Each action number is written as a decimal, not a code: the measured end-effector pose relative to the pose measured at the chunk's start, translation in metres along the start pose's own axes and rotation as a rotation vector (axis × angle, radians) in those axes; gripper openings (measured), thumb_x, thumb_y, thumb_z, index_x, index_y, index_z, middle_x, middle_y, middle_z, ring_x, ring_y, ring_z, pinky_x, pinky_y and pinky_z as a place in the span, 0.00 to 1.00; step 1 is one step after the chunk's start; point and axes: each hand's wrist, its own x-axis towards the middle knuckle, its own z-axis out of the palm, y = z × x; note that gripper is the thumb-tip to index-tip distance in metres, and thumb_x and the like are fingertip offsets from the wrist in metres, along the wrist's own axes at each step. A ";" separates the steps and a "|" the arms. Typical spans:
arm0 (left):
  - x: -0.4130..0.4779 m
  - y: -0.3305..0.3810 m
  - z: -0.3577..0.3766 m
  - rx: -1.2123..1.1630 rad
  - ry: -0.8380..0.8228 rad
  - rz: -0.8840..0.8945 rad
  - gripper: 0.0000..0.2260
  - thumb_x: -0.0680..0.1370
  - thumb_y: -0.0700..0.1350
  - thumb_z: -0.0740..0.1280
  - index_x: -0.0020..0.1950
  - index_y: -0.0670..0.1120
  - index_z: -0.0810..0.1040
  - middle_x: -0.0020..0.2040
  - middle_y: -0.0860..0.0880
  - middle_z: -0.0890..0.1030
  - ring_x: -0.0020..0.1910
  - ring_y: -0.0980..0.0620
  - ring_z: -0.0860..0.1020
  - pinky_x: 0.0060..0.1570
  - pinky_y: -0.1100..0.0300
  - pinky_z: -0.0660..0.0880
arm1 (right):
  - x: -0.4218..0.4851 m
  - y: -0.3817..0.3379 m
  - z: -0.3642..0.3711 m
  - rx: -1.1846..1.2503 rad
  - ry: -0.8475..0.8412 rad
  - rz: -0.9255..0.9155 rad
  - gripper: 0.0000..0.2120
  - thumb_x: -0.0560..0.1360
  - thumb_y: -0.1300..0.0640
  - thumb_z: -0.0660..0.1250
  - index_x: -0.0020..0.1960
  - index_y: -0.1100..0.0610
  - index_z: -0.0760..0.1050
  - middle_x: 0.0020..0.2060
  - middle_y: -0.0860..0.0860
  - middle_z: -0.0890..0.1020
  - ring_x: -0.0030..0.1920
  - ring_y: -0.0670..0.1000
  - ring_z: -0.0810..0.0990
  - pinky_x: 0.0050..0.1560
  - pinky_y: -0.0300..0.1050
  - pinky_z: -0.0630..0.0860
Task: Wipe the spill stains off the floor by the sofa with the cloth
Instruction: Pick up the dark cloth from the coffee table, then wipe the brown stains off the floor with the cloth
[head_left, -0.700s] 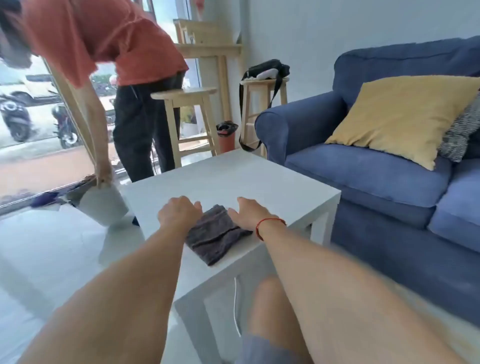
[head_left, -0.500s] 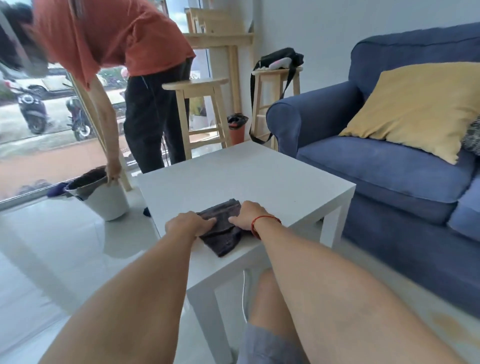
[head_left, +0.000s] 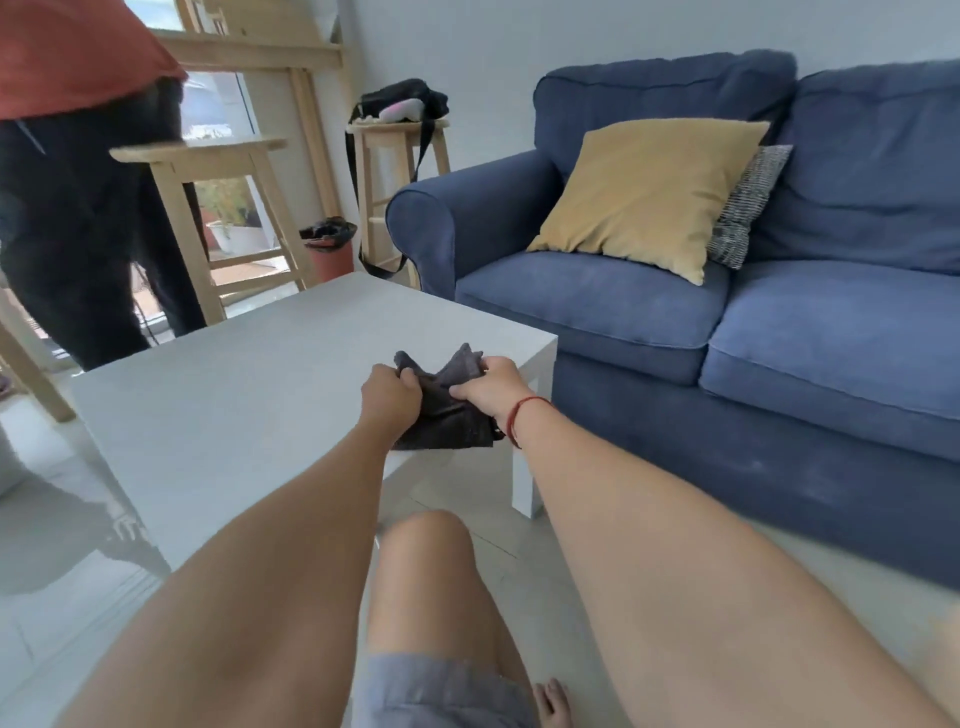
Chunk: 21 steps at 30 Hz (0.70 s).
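Right, both hands are on the cloth (head_left: 447, 410), a dark grey rag bunched up at the near corner of the white coffee table (head_left: 249, 384). The left hand (head_left: 389, 397) has its fingers curled tight into a fist around the cloth's left side, and the right hand (head_left: 488, 387), with a red string at the wrist, has fingers folded over the right side, thumb pinching the fabric in front. Two peaks of cloth stick up between and beyond the knuckles, while the lower part hangs over the table edge. Whether any of it rests flat on the tabletop is hard to tell.

Just beyond the table stands the blue sofa (head_left: 727, 312), with a yellow cushion (head_left: 644, 192) leaning against its back and a patterned grey cushion (head_left: 748, 208) tucked behind that. The pale tiled floor (head_left: 545, 582) runs between table leg and sofa base; no stain shows up clearly on it from this angle.

As for containers: a small red bin (head_left: 330, 249) with a dark liner sits on the floor by the wooden stools, its contents not visible. A black bag (head_left: 400, 101) rests on top of the far stool (head_left: 397, 171), something pale pink poking out of it, its strap dangling down. At far left, another person in an orange top (head_left: 78, 47) and dark trousers stands beside the nearer stool (head_left: 208, 208).
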 end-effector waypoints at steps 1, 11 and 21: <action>-0.001 0.014 0.017 -0.033 -0.019 0.005 0.18 0.81 0.46 0.56 0.60 0.34 0.75 0.59 0.36 0.78 0.56 0.38 0.77 0.49 0.55 0.70 | 0.000 0.005 -0.018 0.022 0.049 0.005 0.18 0.68 0.64 0.72 0.57 0.62 0.77 0.53 0.58 0.82 0.54 0.58 0.80 0.60 0.53 0.77; -0.056 0.095 0.200 -0.020 -0.432 0.009 0.22 0.81 0.48 0.56 0.68 0.35 0.70 0.66 0.38 0.75 0.64 0.40 0.73 0.59 0.54 0.69 | -0.033 0.109 -0.184 0.219 0.380 0.194 0.10 0.72 0.62 0.71 0.52 0.60 0.78 0.45 0.54 0.80 0.47 0.54 0.80 0.55 0.48 0.77; -0.074 0.043 0.356 0.093 -0.605 0.024 0.14 0.81 0.41 0.58 0.66 0.37 0.66 0.65 0.39 0.74 0.65 0.41 0.73 0.63 0.53 0.67 | 0.002 0.276 -0.214 0.071 0.623 0.446 0.10 0.75 0.60 0.66 0.55 0.62 0.74 0.54 0.59 0.81 0.55 0.59 0.78 0.57 0.48 0.74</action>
